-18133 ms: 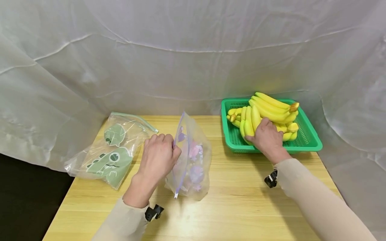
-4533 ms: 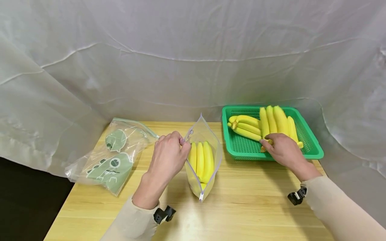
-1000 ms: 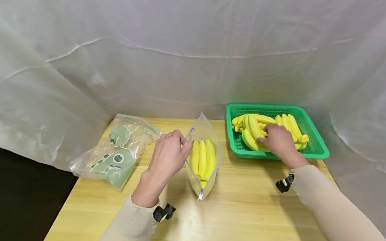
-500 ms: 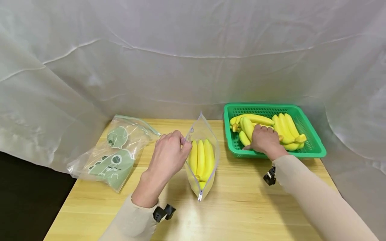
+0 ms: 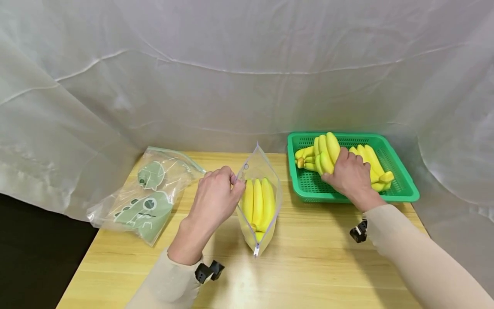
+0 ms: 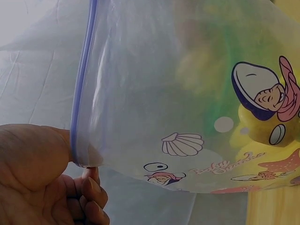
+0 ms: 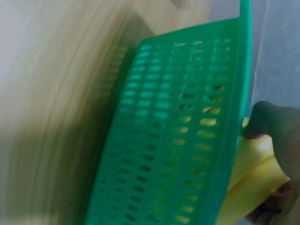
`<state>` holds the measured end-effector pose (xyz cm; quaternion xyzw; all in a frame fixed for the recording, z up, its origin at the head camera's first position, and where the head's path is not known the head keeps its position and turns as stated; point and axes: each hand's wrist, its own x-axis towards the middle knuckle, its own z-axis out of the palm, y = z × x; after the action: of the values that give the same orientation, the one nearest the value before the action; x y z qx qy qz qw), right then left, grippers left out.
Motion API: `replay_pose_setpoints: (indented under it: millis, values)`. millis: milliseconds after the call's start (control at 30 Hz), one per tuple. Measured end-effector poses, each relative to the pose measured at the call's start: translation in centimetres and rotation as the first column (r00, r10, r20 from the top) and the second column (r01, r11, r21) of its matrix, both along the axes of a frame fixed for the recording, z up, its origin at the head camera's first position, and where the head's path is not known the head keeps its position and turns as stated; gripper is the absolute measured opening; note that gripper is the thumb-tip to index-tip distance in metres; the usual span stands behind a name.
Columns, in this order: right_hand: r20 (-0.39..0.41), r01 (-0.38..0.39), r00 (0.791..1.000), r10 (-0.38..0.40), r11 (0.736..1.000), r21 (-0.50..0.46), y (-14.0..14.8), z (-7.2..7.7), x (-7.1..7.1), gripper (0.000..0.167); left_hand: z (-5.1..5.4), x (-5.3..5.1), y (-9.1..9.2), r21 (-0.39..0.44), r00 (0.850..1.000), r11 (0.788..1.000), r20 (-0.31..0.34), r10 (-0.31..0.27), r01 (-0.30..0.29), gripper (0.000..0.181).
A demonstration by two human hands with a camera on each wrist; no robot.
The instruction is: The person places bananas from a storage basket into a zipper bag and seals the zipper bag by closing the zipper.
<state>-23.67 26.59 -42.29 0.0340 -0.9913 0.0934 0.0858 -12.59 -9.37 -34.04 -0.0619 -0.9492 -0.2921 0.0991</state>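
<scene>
My left hand (image 5: 217,194) pinches the purple-edged rim of a clear zip bag (image 5: 278,189), whose mouth gapes toward me. Inside the bag lies a bunch of bananas (image 5: 257,204). In the left wrist view the thumb and fingers pinch the bag (image 6: 140,93) at its zip edge, and cartoon prints cover its side. My right hand (image 5: 352,174) grips another bunch of bananas (image 5: 325,150), raised a little over the green basket (image 5: 316,197). The right wrist view, blurred, has the hand (image 7: 276,140) curled round yellow bananas (image 7: 253,185) behind the basket wall (image 7: 173,117).
More bananas (image 5: 368,161) lie in the basket's right side, and a further bunch (image 5: 302,158) at its left. A clear zip bag with green dinosaur prints (image 5: 144,210) lies flat on the wooden table (image 5: 305,266). Grey cloth (image 5: 247,94) hangs behind.
Over the last half second my right hand lifts a bunch, its tips now higher. Compared with 18 seconds ago, the purple-edged bag holds bananas and gapes wider. My left hand has kept its pinch.
</scene>
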Motion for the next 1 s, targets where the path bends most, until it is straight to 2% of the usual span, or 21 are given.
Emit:
replay_pose_setpoints:
  millis: [100,300,467,567,700,867,1000]
  values:
    - [-0.016,-0.004,1.000,0.004,1.000,0.018,0.4,-0.6,-0.3,0.089,0.1,0.0,0.0,0.000,1.000,1.000,0.007,0.001,-0.001,0.013]
    - [0.090,-0.028,0.996,0.019,0.995,0.099,0.8,-2.0,-0.9,0.105,0.0,-0.1,0.3,-0.002,1.000,1.000,-0.002,-0.002,0.002,0.012]
    - [0.096,-0.045,0.995,0.037,0.996,0.079,0.3,-1.5,-0.9,0.091,-0.1,-0.2,0.4,-0.008,1.000,1.000,-0.010,0.001,-0.001,0.012]
    - [0.139,-0.042,0.990,0.034,0.998,0.052,0.1,-0.6,-0.8,0.080,-0.1,-0.2,0.3,-0.006,1.000,1.000,-0.004,0.000,0.000,0.012]
    - [0.173,-0.040,0.984,0.038,0.999,0.006,0.0,0.3,-0.9,0.077,-0.2,-0.3,0.1,0.004,1.000,1.000,0.000,0.000,0.000,0.013]
    - [0.164,-0.058,0.985,0.063,0.998,-0.035,0.2,-0.4,-0.7,0.076,-0.1,-0.4,-0.3,-0.008,1.000,1.000,-0.008,0.000,0.000,0.014]
    - [0.069,-0.054,0.996,0.059,0.996,-0.065,0.5,-0.7,-0.6,0.077,-0.1,-0.6,-0.5,-0.048,1.000,0.999,-0.029,-0.002,0.001,0.016]
